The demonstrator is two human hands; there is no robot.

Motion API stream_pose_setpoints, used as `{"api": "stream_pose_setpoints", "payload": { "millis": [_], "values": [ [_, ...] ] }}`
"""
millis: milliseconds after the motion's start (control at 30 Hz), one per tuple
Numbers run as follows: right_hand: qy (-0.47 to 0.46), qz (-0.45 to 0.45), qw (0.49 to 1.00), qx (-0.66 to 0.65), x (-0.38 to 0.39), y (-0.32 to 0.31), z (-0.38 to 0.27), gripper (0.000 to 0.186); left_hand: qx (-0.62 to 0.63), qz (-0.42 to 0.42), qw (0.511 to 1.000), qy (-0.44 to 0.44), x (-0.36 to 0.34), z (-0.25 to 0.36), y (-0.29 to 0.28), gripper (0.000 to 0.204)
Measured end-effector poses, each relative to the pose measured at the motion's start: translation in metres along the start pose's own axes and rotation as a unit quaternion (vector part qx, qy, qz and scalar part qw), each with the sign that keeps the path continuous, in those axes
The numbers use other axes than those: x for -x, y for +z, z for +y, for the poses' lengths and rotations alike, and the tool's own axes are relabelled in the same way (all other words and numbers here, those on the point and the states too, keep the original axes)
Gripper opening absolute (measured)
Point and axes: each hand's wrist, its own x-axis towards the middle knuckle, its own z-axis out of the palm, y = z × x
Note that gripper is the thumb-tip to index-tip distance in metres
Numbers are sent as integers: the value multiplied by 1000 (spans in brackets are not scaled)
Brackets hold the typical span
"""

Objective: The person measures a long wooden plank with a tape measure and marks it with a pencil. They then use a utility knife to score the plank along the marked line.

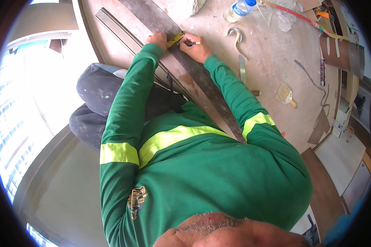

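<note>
A long dark board (202, 86) lies diagonally across the dusty floor, running under my green-sleeved arms. My left hand (157, 40) presses a yellow tape measure (175, 38) flat across the board. My right hand (196, 47) grips a pencil (192, 43), its tip on the board right beside the tape. Both hands sit close together at the board's upper part.
A grey metal channel (119, 31) lies parallel to the board on its left. A plastic water bottle (239, 9), a curved metal hook (236, 36), a paintbrush (286, 95) and a flat metal strip (243, 69) lie on the floor to the right. Scraps and tools clutter the far right.
</note>
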Motion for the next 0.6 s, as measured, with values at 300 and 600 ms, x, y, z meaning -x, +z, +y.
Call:
{"api": "stream_pose_setpoints", "payload": {
  "millis": [300,600],
  "values": [
    [3,99,976,-192,39,-35,-12,15,70,40,996,34,-2,-16,5,28],
    [-61,97,972,206,172,-51,-34,31,596,68,791,123,76,-65,-31,26]
  ]
}}
